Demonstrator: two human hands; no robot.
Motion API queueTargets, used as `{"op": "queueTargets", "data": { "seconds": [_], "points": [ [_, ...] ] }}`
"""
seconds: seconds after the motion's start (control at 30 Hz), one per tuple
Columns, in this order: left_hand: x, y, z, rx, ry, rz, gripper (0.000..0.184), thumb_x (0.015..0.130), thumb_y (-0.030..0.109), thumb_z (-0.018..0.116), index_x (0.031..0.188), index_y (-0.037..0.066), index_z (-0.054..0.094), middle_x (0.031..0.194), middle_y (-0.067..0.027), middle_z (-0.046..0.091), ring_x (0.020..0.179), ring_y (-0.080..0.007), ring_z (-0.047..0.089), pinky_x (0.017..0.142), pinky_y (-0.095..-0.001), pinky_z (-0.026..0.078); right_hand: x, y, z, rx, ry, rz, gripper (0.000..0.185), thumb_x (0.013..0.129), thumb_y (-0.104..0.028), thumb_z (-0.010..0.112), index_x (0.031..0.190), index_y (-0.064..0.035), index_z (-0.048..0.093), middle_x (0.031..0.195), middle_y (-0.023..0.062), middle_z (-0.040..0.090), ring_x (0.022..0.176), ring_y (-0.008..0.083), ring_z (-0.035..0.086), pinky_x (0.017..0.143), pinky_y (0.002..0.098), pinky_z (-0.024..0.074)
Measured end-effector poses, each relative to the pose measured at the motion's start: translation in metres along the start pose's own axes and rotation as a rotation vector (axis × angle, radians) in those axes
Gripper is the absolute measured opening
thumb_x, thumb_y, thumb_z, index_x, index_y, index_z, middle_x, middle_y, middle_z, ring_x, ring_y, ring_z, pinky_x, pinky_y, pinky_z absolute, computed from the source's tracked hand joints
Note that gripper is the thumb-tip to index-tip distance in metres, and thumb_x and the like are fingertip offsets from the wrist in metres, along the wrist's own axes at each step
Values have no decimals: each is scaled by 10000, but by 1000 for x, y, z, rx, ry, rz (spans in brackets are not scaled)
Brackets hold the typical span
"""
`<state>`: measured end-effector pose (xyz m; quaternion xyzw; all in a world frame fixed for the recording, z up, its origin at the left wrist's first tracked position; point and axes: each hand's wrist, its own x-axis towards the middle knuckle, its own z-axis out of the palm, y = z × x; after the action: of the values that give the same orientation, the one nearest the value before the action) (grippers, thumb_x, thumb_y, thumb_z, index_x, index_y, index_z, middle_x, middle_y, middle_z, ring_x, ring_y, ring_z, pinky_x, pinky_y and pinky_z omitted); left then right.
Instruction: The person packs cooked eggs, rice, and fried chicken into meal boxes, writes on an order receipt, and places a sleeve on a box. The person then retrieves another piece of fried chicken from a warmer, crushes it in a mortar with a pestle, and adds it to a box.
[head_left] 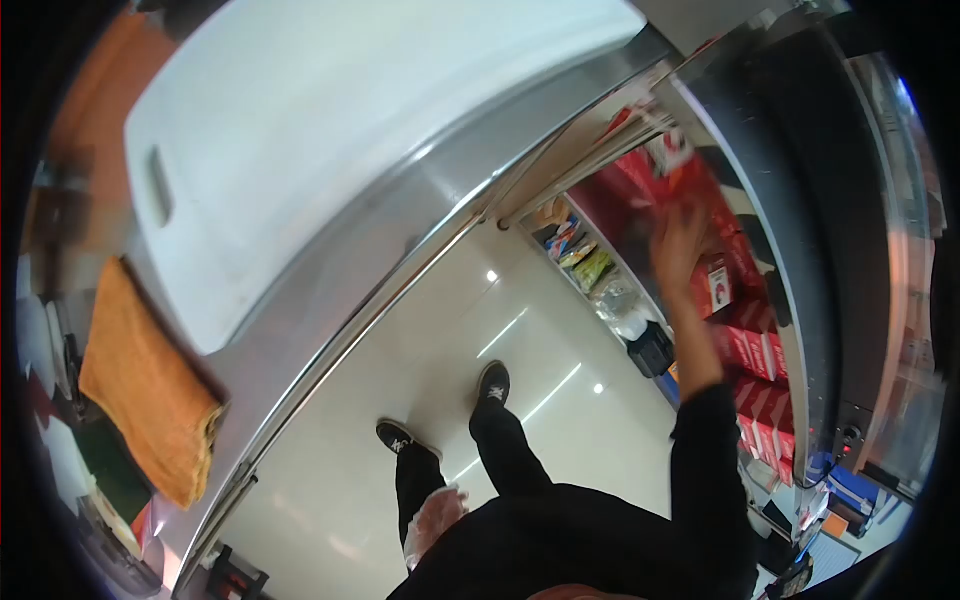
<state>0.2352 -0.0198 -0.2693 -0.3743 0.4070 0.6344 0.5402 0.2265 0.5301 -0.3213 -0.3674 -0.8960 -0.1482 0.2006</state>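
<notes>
Right hand (684,232) among red boxes (757,350) beneath the edge of the dark counter (825,190).
Through the blur I can't tell if it or the gloved left hand (437,518) grips; the labelled box (718,287) beside the wrist looks like light, crushable card: I'd take opposite sides.

Open passage over glossy floor (575,340) beside steel rail (385,312); stacked red boxes (755,350) crowd right hand (682,238); black counter (830,210) bars way from above.

White cutting board (330,130) on steel counter (420,205); folded orange cloth (150,390) near board.
</notes>
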Motion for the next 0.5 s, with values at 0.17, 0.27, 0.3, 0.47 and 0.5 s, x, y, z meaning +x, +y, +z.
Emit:
{"op": "queueTargets", "data": {
  "seconds": [0.17, 0.27, 0.3, 0.47, 0.5],
  "points": [
    [-24, 32, 84, 509, -44, 331, 550, 807, 176, 756, 1269, 45, 488, 1289, -142, 507, 1102, -180, 557, 940, -310, 432, -139, -93, -226, 790, -272, 170, 190, 765, 27, 680, 939, 23, 602, 1190, 169, 440, 1122, 332, 515, 923, 367, 455],
    [-40, 44, 66, 751, -84, 625, 781, 709, 174, 837, 1329, 76, 374, 1301, -180, 481, 1102, -218, 555, 919, -351, 465, -156, -162, -354, 1616, -578, 585, 34, 842, 34, 648, 841, 8, 625, 1238, 97, 319, 1282, 331, 431, 1022, 400, 404],
    [-62, 59, 63, 670, -177, 688, 850, 686, 197, 853, 1340, 84, 321, 1293, -201, 477, 1093, -239, 556, 900, -377, 481, -160, -174, -385, 1705, -668, 541, 20, 851, 20, 650, 848, 10, 632, 1261, 96, 303, 1275, 333, 444, 1015, 399, 407],
    [-183, 123, 51, 534, -217, 800, 941, 655, 217, 871, 1354, 105, 251, 1255, -232, 486, 1076, -285, 557, 876, -434, 508, -128, -217, -477, 1661, -612, -172, 87, 877, -73, 639, 917, 4, 646, 1315, 138, 343, 1183, 355, 524, 932, 402, 449],
    [-212, 135, 50, 531, -226, 851, 926, 653, 178, 859, 1353, 98, 257, 1247, -217, 498, 1082, -281, 557, 888, -425, 504, -116, -227, -493, 1548, -605, -319, 127, 880, -108, 639, 946, 0, 643, 1333, 151, 375, 1126, 362, 563, 869, 398, 480]
  ]
}}
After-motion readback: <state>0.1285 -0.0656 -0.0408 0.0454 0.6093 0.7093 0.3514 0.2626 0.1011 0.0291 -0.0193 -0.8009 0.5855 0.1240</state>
